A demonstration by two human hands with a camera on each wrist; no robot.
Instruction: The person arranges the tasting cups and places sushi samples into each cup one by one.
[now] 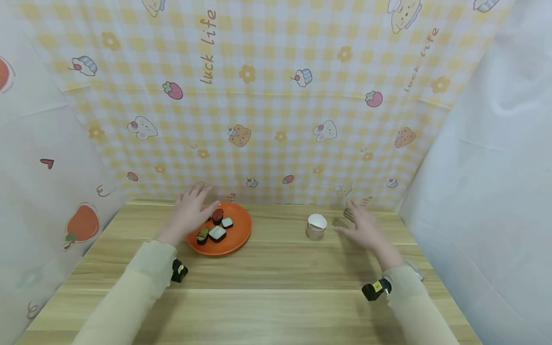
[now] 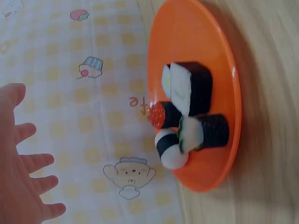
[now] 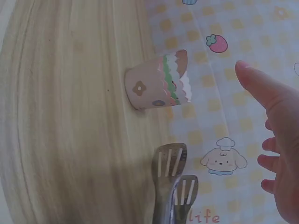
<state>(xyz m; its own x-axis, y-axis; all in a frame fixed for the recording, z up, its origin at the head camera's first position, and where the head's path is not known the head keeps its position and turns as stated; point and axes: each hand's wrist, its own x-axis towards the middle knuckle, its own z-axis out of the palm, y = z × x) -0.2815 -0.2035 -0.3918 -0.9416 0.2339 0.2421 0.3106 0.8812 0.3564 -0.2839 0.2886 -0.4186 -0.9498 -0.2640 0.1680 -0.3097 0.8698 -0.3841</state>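
Note:
My left hand (image 1: 188, 214) hovers over the left side of an orange plate (image 1: 240, 234), fingers spread, holding nothing. Toy sushi pieces sit together on this plate: a large square roll (image 2: 181, 88), a red roe roll (image 2: 159, 115), a green-topped roll (image 1: 202, 235), a small roll (image 1: 227, 222) and a white rice ball with a black band (image 2: 171, 156). My right hand (image 1: 364, 229), with fingers extended and nothing in it, is above slotted metal tongs (image 3: 169, 163) lying on the table. In the head view the hand and forearm cover much of the tongs.
A paper cup (image 1: 316, 229) with a scalloped rim stands between the plate and the tongs on the wooden table (image 1: 276, 311). Behind the table hangs a yellow checked cloth (image 1: 276, 110), and white cloths (image 1: 487, 167) close off both sides.

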